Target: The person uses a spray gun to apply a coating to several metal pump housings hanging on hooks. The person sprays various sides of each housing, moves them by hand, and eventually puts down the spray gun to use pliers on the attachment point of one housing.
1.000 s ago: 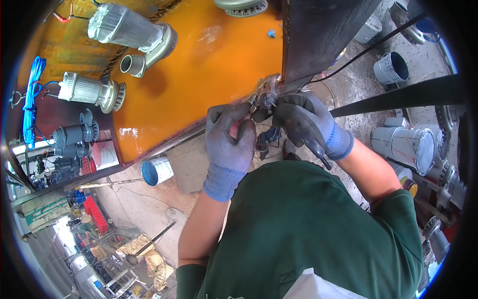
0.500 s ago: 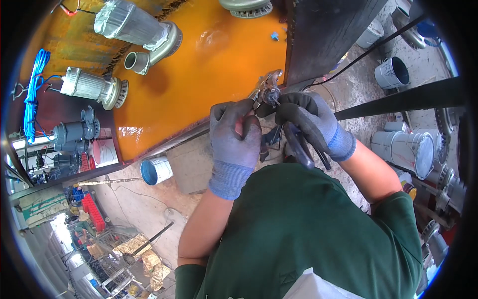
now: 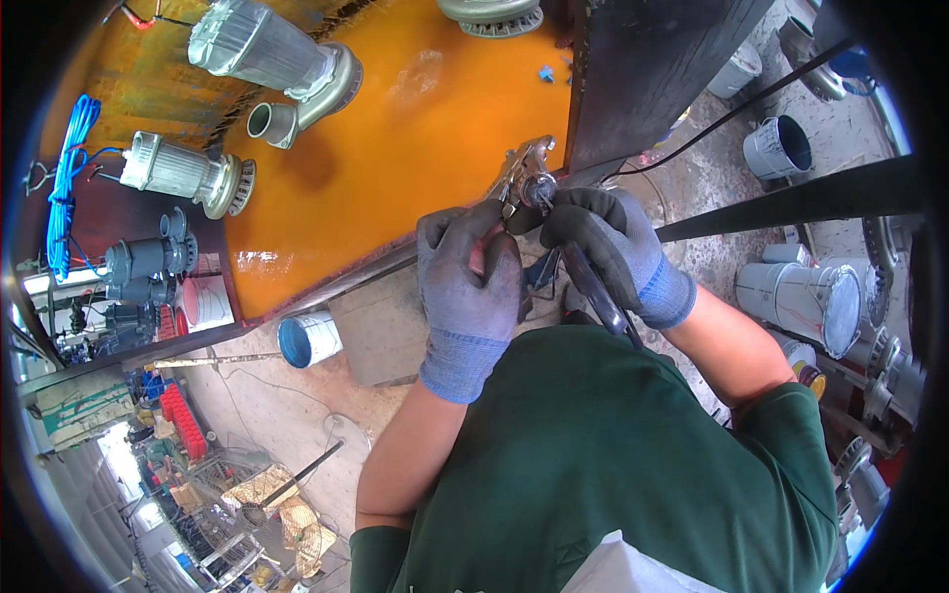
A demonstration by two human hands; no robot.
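My left hand (image 3: 468, 262), in a grey-blue glove with dark fingertips, is closed around a reddish, narrow piece (image 3: 482, 255) whose kind is mostly hidden by the fingers. A small silvery metal fitting (image 3: 524, 178) with a round dark-centred part sits just beyond my fingertips, over the edge of the orange surface. My right hand (image 3: 608, 242), gloved alike, is closed around pliers (image 3: 601, 296) with dark handles. Those handles hang below the palm, close together. The pliers' jaws are hidden near the round part, so whether they grip it I cannot tell.
Grey motor pumps (image 3: 262, 59) stand on the orange-coated surface (image 3: 395, 148) at the left. A dark upright panel (image 3: 643, 79) borders it on the right. Blue coiled cable (image 3: 71, 188) hangs at far left. Buckets (image 3: 308, 339) and a black bar (image 3: 791, 203) lie around the floor area.
The pliers' dark handles, spread apart before, are now squeezed together in my right hand. My left hand has barely moved.
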